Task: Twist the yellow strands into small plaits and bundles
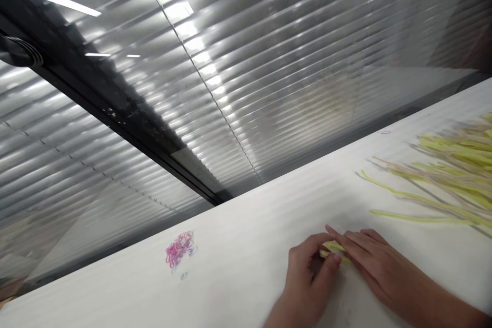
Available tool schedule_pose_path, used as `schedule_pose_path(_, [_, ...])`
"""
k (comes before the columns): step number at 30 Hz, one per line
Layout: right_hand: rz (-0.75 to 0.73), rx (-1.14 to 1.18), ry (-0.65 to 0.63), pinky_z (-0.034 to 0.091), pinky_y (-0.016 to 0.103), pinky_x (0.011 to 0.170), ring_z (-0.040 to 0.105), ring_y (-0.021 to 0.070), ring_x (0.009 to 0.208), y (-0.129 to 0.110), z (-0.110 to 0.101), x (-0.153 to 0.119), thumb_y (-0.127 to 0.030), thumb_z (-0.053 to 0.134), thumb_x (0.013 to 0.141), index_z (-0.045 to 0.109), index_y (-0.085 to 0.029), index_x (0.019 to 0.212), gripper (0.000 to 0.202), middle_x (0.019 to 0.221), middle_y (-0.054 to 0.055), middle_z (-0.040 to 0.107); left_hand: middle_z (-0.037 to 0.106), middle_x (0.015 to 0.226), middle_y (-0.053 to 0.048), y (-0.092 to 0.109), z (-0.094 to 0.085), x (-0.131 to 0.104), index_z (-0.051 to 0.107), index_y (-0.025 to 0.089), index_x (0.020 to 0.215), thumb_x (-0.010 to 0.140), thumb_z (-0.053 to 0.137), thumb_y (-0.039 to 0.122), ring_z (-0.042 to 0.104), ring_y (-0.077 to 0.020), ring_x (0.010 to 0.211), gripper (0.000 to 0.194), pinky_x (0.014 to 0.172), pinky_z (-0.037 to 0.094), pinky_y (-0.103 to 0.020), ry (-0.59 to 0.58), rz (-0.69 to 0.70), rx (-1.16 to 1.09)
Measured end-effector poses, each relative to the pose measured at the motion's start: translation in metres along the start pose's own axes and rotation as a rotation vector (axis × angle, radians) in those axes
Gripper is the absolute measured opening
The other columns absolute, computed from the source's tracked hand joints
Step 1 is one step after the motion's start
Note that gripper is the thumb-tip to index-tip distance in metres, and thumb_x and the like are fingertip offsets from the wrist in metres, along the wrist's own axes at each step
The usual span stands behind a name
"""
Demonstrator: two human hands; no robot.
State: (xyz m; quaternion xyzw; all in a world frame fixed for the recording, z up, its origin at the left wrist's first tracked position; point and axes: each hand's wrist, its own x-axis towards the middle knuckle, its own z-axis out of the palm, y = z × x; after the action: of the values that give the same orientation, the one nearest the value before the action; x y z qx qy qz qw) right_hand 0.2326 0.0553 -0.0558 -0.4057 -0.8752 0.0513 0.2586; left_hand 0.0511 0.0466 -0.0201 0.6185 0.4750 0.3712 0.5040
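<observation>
Close to the table's front, my left hand (pixel 309 274) pinches a short, bent bit of a yellow fuzzy stem (pixel 335 246) that looks like a pipe cleaner. My right hand (pixel 372 259) meets it from the right, its fingers pressed together over the other part of the same stem. The fingertips of both hands nearly touch, and they hide much of the stem. To the right lies a loose bundle of long yellow and beige stems (pixel 457 179), their ends pointing toward the hands.
A small heap of pink, red and purple rubber bands (pixel 180 250) lies on the white table (pixel 238 277), left of my hands. One loose band (pixel 385 132) rests by the far edge. Behind the table stands glass with grey blinds (pixel 292 61) and a dark frame post (pixel 115 107).
</observation>
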Motion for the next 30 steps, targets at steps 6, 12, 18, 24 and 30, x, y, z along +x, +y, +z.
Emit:
schedule_pose_path(6, [-0.029, -0.003, 0.023, 0.05, 0.032, 0.077, 0.063, 0.0174, 0.086, -0.002, -0.007, 0.004, -0.013, 0.036, 0.087, 0.037, -0.017, 0.138, 0.051, 0.103, 0.009, 0.067, 0.067, 0.081, -0.005, 0.003, 0.0, -0.001, 0.067, 0.018, 0.1, 0.085, 0.053, 0.033, 0.056, -0.0133, 0.071, 0.026, 0.067, 0.045, -0.023, -0.001, -0.008, 0.029])
schedule_pose_path(12, [-0.048, -0.006, 0.037, 0.05, 0.031, 0.077, 0.064, 0.0171, 0.084, -0.004, -0.008, 0.006, -0.012, 0.035, 0.088, 0.036, -0.018, 0.139, 0.051, 0.099, 0.008, 0.068, 0.066, 0.074, -0.006, 0.0, 0.0, -0.002, 0.068, 0.015, 0.093, 0.085, 0.053, 0.033, 0.057, -0.0137, 0.068, 0.024, 0.064, 0.045, -0.023, 0.009, -0.048, -0.035])
schedule_pose_path(18, [-0.014, 0.038, 0.041, 0.05, 0.028, 0.075, 0.063, 0.0159, 0.083, -0.004, -0.01, 0.008, -0.022, 0.035, 0.093, 0.039, -0.019, 0.137, 0.044, 0.098, 0.006, 0.068, 0.064, 0.07, -0.006, -0.002, 0.0, 0.0, 0.064, 0.012, 0.089, 0.085, 0.054, 0.036, 0.059, -0.0138, 0.067, 0.026, 0.064, 0.046, -0.024, 0.098, -0.111, -0.138])
schedule_pose_path(24, [-0.016, 0.053, 0.137, 0.05, 0.026, 0.072, 0.062, 0.0145, 0.077, -0.006, -0.015, 0.012, -0.028, 0.039, 0.093, 0.047, -0.022, 0.132, 0.04, 0.09, 0.004, 0.068, 0.064, 0.067, -0.006, 0.001, -0.002, 0.005, 0.063, 0.011, 0.086, 0.08, 0.06, 0.041, 0.059, -0.0141, 0.066, 0.031, 0.065, 0.046, -0.026, 0.157, -0.16, -0.27])
schedule_pose_path(30, [-0.041, 0.027, 0.159, 0.049, 0.028, 0.07, 0.061, 0.0144, 0.075, 0.002, -0.008, 0.008, -0.025, 0.042, 0.093, 0.048, -0.023, 0.132, 0.039, 0.088, 0.005, 0.067, 0.063, 0.065, -0.006, 0.001, -0.001, 0.008, 0.066, 0.011, 0.086, 0.074, 0.065, 0.046, 0.059, -0.0152, 0.067, 0.037, 0.068, 0.046, -0.028, 0.177, -0.209, -0.327])
